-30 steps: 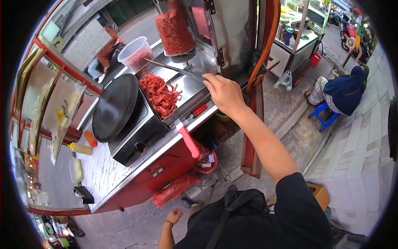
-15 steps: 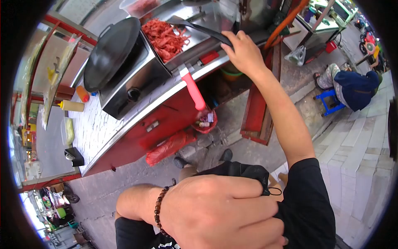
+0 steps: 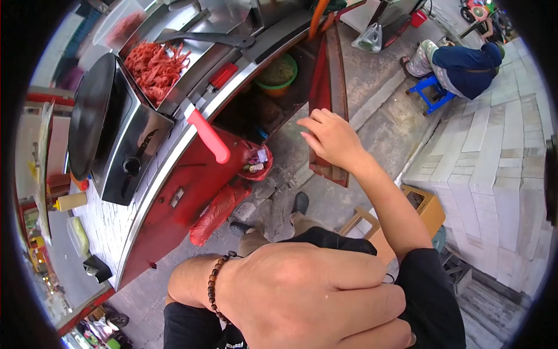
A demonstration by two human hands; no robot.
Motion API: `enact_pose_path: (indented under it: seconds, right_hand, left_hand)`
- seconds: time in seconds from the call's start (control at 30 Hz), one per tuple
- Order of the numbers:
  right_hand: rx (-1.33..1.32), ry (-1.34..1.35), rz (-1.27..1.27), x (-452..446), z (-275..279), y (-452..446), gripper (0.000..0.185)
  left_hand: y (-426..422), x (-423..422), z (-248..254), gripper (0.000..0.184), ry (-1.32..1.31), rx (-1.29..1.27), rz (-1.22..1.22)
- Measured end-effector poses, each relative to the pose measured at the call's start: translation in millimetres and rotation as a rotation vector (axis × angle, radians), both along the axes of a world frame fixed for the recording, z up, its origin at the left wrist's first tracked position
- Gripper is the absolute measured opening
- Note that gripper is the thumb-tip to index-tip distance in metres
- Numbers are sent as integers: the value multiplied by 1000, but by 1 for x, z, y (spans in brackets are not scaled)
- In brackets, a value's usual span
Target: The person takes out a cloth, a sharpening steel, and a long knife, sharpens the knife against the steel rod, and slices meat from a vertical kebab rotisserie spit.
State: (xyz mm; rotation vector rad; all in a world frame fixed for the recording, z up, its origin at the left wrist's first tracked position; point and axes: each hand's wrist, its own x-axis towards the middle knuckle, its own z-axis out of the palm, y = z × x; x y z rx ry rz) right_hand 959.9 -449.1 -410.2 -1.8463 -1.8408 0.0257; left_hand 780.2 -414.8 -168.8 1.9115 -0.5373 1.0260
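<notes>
My right hand is in the air in front of the cart's open lower compartment, its fingers loosely bent and apart, with nothing in them. Close to the camera, my left hand shows its back, fingers curled together; its palm side is hidden. A beaded bracelet circles that wrist. On the cart, a black spatula lies across a metal tray, its blade end over shredded red food. A knife with a pink-red handle juts over the counter's edge. Beside it lies another red handle.
A black round pan sits tilted over a stove on the left. Below the counter are a green-rimmed tub, a red basket and a red plastic bag. A person sits on a blue stool beyond an open red door.
My right hand has let go of the spatula's handle and come down and away from the counter. The view has turned to the right; my left hand keeps its curled pose.
</notes>
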Motion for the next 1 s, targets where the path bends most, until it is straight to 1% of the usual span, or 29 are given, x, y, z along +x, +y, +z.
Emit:
enact_pose_path:
  seconds: [0.07, 0.1, 0.13, 0.17, 0.3, 0.37, 0.4, 0.47, 0.53, 0.6, 0.67, 0.73, 0.8, 0.83, 0.87, 0.93, 0.97, 1.0]
  right_hand:
    - [-3, 15, -44, 2, -2, 3, 21]
    - [-40, -36, -34, 0, -2, 1, 21]
    - [-78, -90, -26, -1, -3, 0, 22]
    - [-80, -87, -32, -1, -5, -1, 22]
    - [-17, -58, -39, 0, -4, 0, 22]
    - [-18, -78, -33, -2, -3, -3, 24]
    - [-23, -94, -60, -3, -4, -8, 24]
    - [-25, -49, -42, -2, -6, -3, 23]
    - [-40, -99, -56, -1, -5, 1, 21]
    - [-30, -132, -31, -4, -4, -2, 19]
    - [-45, -138, -39, -4, -7, -2, 19]
    - [-99, -154, -37, -5, -2, -3, 19]
    - [-54, -128, -36, -5, -3, -5, 18]
    - [-54, -114, -34, -5, -2, -5, 18]
    - [-53, -96, -29, -6, -1, -6, 18]
    - [-42, -141, -35, -5, 3, -6, 18]
    - [-65, -145, -25, -5, 2, -7, 18]
    - [-91, -146, -14, -6, 2, -7, 18]
  left_hand:
    - [-5, 5, 0, 39, -4, -56, -6]
    - [-13, 6, -5, 39, 4, -54, -6]
    - [-24, 7, -13, 37, -32, -126, 44]
    - [-33, 6, -19, 36, -71, -201, 91]
    - [-37, 8, -17, 37, -29, -195, 11]
    - [-35, 0, -20, 27, 101, -134, -45]
    - [-27, 3, -26, 27, 87, -136, -73]
    - [-4, 14, -46, 20, 107, 90, -206]
    - [4, 14, -58, 29, 210, 149, -7]
    - [14, 7, -77, 38, 340, 95, 5]
    - [25, -19, -118, 30, 639, 45, -69]
    - [28, -54, -164, 26, 983, -29, -5]
    - [34, -105, -220, 21, 1110, -84, 74]
    - [42, -138, -232, 19, 1249, -59, 111]
    - [51, -165, -237, 24, 1391, -35, 155]
    - [57, -204, -210, 31, 1480, -46, 344]
    - [53, -223, -195, 17, 1360, -307, 522]
    - [49, -242, -185, 17, 1218, -568, 686]
